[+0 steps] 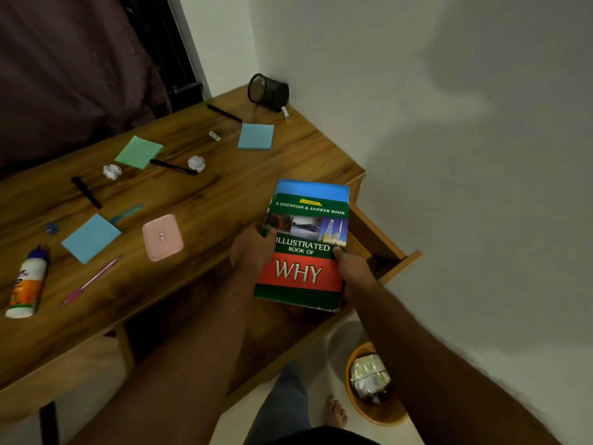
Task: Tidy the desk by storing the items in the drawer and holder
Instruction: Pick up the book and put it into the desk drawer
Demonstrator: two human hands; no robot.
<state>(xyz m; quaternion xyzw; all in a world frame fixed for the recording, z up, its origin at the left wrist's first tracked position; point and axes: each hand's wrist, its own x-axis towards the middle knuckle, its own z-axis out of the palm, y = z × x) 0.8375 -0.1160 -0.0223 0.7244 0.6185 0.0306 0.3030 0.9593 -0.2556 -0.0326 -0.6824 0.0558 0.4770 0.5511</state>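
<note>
you hold a glossy paperback book [305,245] over the open wooden drawer [378,245] at the desk's right end, its green, red and blue cover facing up and its corners a little worn. your left hand [252,252] grips the book's left edge with the thumb curled onto the cover, and your right hand [351,268] grips the right edge the same way, thumb on top; the fingers underneath are hidden. the book sits above the drawer opening, though whether it touches the drawer floor is hard to tell from this angle. the desk [205,200] is warm brown wood with a streaky grain. in the far corner a black mesh holder [269,91] lies tipped on its side, a round cylinder with its mouth toward the left, and a small white marker [285,112] lies just beside it. square sticky pads lie flat: a blue pad [256,136], a green pad [139,152] and a second blue pad [91,238]. a black pen [173,167] lies between two crumpled paper balls, one [196,163] at its right and another [112,171] to the left. a soft pink square pouch [162,237] with rounded corners lies near the front, a slim pink pen [90,282] beside it, and a white plastic glue bottle [27,284] lies on its side at the left.
</note>
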